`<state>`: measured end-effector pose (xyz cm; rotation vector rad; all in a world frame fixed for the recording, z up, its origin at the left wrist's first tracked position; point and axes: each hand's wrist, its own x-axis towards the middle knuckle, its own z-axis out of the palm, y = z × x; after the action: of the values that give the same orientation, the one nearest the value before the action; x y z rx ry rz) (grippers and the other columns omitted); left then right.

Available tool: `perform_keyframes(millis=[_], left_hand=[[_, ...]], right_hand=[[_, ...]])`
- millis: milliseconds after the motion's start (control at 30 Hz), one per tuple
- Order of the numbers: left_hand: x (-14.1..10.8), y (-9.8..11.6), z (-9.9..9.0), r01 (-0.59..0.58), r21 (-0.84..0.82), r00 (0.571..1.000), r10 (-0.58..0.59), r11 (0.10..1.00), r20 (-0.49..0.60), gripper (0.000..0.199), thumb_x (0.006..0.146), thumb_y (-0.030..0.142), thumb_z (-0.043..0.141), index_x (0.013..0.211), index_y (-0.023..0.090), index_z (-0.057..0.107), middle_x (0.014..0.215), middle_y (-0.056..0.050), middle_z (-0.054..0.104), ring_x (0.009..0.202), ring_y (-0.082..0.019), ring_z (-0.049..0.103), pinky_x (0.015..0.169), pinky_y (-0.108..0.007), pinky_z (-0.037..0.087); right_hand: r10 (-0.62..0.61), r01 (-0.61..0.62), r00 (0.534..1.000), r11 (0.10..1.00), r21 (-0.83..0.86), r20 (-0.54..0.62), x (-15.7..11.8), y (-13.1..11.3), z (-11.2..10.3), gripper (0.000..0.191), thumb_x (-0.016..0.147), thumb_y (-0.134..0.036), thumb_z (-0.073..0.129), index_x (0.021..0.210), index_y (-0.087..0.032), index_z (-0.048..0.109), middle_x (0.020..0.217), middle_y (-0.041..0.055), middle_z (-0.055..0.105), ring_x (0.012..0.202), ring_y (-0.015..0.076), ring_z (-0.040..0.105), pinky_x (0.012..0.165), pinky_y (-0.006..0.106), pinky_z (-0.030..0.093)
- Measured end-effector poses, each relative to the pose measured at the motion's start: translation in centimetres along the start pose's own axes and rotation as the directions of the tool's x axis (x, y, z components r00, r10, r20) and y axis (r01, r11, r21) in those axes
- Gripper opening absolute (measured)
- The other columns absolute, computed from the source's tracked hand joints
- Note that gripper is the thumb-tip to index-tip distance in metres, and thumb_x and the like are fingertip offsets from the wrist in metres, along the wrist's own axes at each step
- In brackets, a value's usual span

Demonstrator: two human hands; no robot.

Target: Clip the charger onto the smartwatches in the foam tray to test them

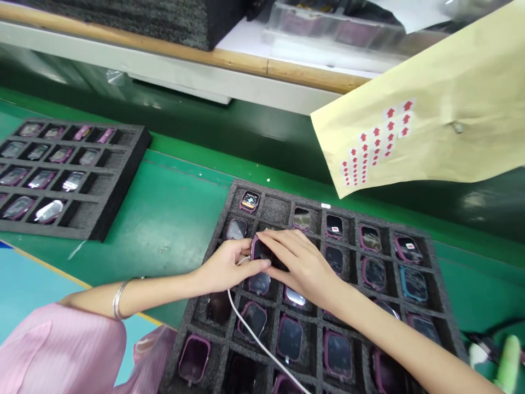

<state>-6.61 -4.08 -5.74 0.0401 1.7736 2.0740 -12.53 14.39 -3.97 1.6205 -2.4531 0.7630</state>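
Note:
Both of my hands are on a smartwatch body (pixel 260 250) with a purplish frame and a dark screen, just above a dark foam tray (pixel 279 192). My left hand (pixel 227 266) pinches its left side, thumb along the lower edge. A white cable (pixel 255 335) runs from under the left fingers down across the tray; its end at the watch is hidden. My right hand (pixel 301 262) closes its fingertips on the top and right edge. More watches sit in the tray's compartments around, including one with a lit screen (pixel 249 201) and one with a blue frame (pixel 414 283).
Another foam tray (pixel 127 164) with watches lies at the left on the green bench (pixel 176 202). A yellowish sheet with red arrow stickers (pixel 451 115) hangs at the upper right. A shelf edge (pixel 254 63) crosses above. Cables and a green object (pixel 508 361) lie lower right.

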Motion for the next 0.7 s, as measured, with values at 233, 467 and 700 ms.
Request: perform_keyframes(millis=[233,467,700], left_hand=[[-0.5,1.0,-0.6,0.145,-0.021,0.98,-0.141,0.989,0.139,0.031,0.084,0.041,0.061,0.093,0.013,0.052,0.052,0.01,0.042,0.032,-0.004,0.035,0.032,-0.016,0.027],[-0.6,0.9,-0.7,0.17,-0.01,0.977,-0.167,0.985,0.136,0.037,0.084,0.049,0.06,0.091,0.013,0.051,0.056,0.008,0.044,0.03,-0.003,0.036,0.029,-0.016,0.027],[-0.8,1.0,-0.5,0.153,0.014,0.98,-0.154,0.988,0.129,0.033,0.087,0.043,0.058,0.096,0.013,0.051,0.059,0.008,0.043,0.032,-0.002,0.034,0.03,-0.016,0.028]], right_hand=[[0.064,-0.025,0.983,0.974,0.225,-0.171,-0.8,-0.2,2.0,0.047,0.084,-0.022,0.064,0.128,-0.015,0.049,0.109,0.0145,0.062,0.098,0.0253,0.061,0.08,0.041,0.054],[0.127,-0.065,0.98,0.934,0.352,-0.156,-0.5,-0.3,1.9,0.049,0.082,-0.026,0.07,0.127,-0.019,0.051,0.108,0.0121,0.063,0.096,0.0246,0.063,0.079,0.04,0.055],[0.103,-0.044,0.981,0.944,0.327,-0.166,-0.6,-0.3,1.9,0.049,0.082,-0.024,0.071,0.125,-0.016,0.052,0.106,0.0133,0.063,0.094,0.0252,0.062,0.077,0.041,0.054]])
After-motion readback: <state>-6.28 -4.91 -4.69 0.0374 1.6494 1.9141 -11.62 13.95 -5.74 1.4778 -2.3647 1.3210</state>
